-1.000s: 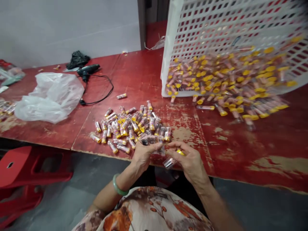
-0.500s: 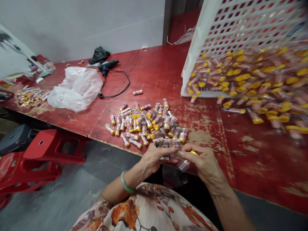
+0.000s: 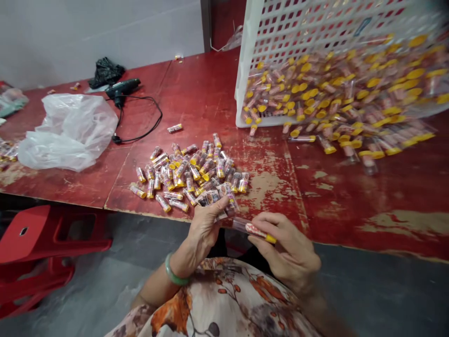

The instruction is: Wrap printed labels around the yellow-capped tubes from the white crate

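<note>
My left hand (image 3: 204,228), with a green jade bangle (image 3: 174,271) on its wrist, grips a bunch of printed plastic packets (image 3: 214,197) at the table's front edge. My right hand (image 3: 286,250) holds a clear tube with a yellow cap (image 3: 254,229) between thumb and fingers, close to the left hand. The tube lies nearly level, with a pink-patterned content or label. Just beyond the hands lies a loose pile of similar capped tubes (image 3: 185,175). My left fingers touch its near edge.
The worn red table (image 3: 210,103) holds a white perforated crate (image 3: 249,61) on its side, spilling tubes. A plastic bag (image 3: 66,133), a corded glue gun (image 3: 122,88) and a black bag (image 3: 106,72) lie at the left. A red stool (image 3: 42,234) stands below.
My right hand has moved down and away from the left, and the tube now lies more level. The view has swung slightly, shifting the table and crate left.
</note>
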`<action>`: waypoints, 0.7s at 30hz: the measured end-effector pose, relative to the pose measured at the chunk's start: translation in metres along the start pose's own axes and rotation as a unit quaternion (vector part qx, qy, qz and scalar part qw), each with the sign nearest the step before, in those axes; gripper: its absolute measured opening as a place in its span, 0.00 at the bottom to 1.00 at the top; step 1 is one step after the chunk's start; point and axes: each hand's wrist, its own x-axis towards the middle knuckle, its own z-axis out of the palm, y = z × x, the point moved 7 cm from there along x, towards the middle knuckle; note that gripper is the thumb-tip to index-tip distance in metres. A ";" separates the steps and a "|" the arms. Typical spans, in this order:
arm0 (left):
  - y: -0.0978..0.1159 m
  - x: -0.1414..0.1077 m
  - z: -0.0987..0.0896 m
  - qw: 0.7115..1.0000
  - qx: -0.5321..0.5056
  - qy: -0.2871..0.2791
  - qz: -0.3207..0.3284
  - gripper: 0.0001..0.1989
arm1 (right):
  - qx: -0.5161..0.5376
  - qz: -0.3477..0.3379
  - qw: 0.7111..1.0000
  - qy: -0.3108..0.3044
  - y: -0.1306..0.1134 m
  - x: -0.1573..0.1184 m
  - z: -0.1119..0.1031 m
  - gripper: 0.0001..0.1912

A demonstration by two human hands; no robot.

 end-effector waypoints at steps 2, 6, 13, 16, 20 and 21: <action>-0.003 -0.002 0.004 1.000 -0.008 -0.009 -0.005 0.15 | -0.040 -0.047 0.998 0.029 -0.007 0.000 0.002 0.22; -0.007 -0.007 0.008 1.000 -0.021 -0.011 -0.006 0.15 | -0.126 -0.098 0.984 0.083 -0.012 -0.001 -0.001 0.23; -0.007 -0.013 0.013 0.999 -0.029 0.010 0.044 0.17 | -0.293 -0.184 0.934 0.086 -0.027 -0.011 0.005 0.21; -0.008 -0.012 0.012 0.998 -0.034 0.010 0.054 0.17 | -0.251 -0.158 0.949 0.104 -0.024 -0.015 0.005 0.23; -0.008 -0.011 0.007 0.998 -0.036 0.013 0.059 0.20 | -0.192 -0.076 0.969 0.137 -0.008 -0.018 0.004 0.25; -0.008 -0.011 0.006 0.998 -0.036 0.013 0.058 0.19 | -0.199 -0.086 0.967 0.132 -0.008 -0.018 0.006 0.25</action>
